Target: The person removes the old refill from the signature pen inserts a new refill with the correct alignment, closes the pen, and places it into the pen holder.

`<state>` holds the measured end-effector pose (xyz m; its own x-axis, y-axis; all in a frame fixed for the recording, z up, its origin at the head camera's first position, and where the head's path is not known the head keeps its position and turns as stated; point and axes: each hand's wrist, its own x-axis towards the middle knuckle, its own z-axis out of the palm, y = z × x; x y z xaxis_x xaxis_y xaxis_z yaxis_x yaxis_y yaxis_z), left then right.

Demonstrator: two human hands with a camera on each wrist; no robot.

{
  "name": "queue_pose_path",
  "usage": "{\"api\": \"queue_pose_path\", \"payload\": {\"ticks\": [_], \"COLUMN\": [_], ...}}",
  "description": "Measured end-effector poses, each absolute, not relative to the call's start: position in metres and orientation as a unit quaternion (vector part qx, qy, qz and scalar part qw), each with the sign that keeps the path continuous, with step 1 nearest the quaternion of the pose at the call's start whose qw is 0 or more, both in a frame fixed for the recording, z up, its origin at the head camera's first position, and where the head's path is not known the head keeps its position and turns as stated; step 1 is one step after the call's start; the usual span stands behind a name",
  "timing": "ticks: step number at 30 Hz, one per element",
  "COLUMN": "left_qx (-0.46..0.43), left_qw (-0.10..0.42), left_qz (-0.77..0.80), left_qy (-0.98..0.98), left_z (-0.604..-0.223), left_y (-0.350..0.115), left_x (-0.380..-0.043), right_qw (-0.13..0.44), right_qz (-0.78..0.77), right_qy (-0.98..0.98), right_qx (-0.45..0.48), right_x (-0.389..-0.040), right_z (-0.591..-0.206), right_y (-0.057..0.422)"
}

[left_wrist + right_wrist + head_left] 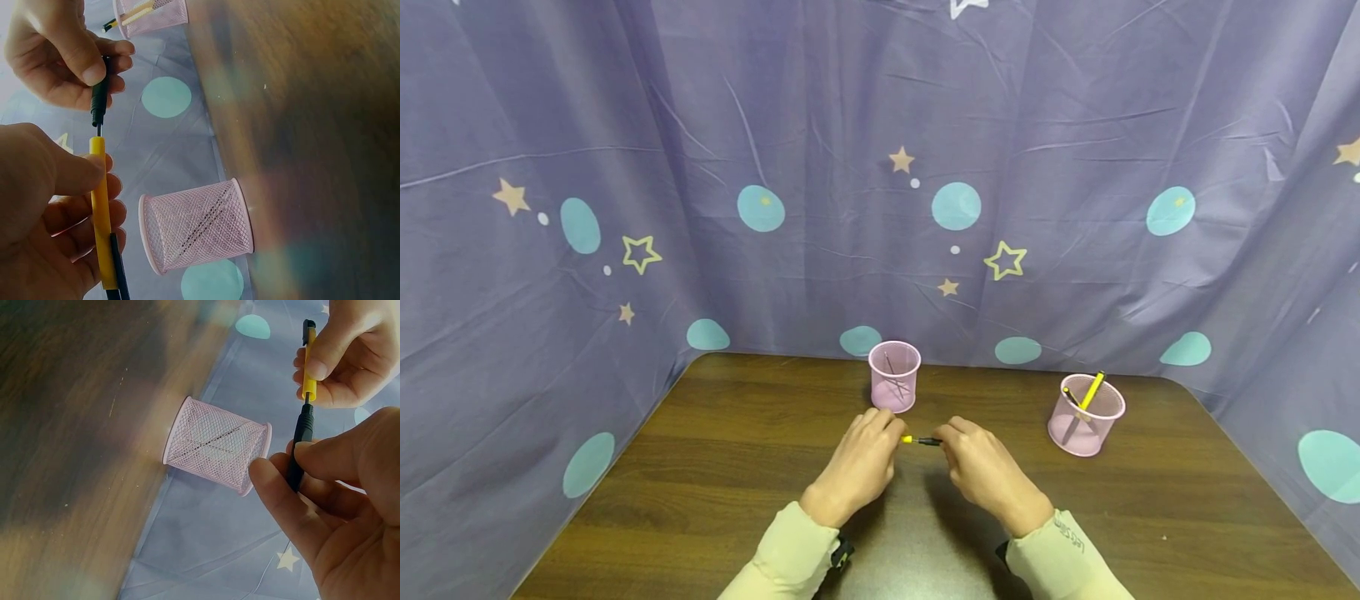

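My left hand [861,458] grips the yellow barrel [101,212] of a pen, thumb on top and fingers beneath. A black clip [117,256] runs along the barrel's far end. Facing it, my right hand [988,467] pinches the pen's black grip section [302,428] between thumb and fingers. A short stretch of thin dark refill [99,130] shows between the two pen parts, which lie in line but apart. Both hands are above the table, just in front of a pink mesh cup [880,397] that holds thin dark sticks.
Another pink mesh cup [1088,440] stands to the right, with a yellow pen barrel [1092,390] and a black piece [1070,395] leaning in it. The brown wooden table [715,450] ends at a purple curtain [820,275] printed with stars and dots.
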<state>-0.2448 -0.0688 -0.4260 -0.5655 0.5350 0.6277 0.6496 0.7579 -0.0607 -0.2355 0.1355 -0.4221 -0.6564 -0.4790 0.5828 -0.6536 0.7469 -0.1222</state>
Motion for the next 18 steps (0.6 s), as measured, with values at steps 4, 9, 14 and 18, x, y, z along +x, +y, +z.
{"api": "queue_pose_path", "payload": {"ticks": [4, 9, 14, 18], "left_qx": [-0.333, -0.333, -0.331, -0.328], "left_qw": [0.316, 0.312, 0.310, 0.308], "left_qz": [-0.088, -0.087, -0.089, -0.092], "left_qy": [-0.884, -0.886, -0.887, -0.888], "left_z": [-0.4241, -0.4232, -0.4225, -0.4224], "left_y": [-0.0710, -0.0727, -0.0734, -0.0738], "left_x": [-0.2445, -0.2451, -0.2448, -0.2448], "right_qw": [0.269, 0.270, 0.272, 0.273], "right_qz": [0.162, 0.161, 0.163, 0.163], "right_qy": [-0.896, -0.897, -0.895, -0.895], "right_qx": [0.313, 0.312, 0.314, 0.313], "right_x": [-0.2356, -0.2357, -0.2359, -0.2360], "right_z": [-0.4222, -0.4219, -0.4217, -0.4220], "right_y": [0.1354, 0.1356, 0.1360, 0.1364]}}
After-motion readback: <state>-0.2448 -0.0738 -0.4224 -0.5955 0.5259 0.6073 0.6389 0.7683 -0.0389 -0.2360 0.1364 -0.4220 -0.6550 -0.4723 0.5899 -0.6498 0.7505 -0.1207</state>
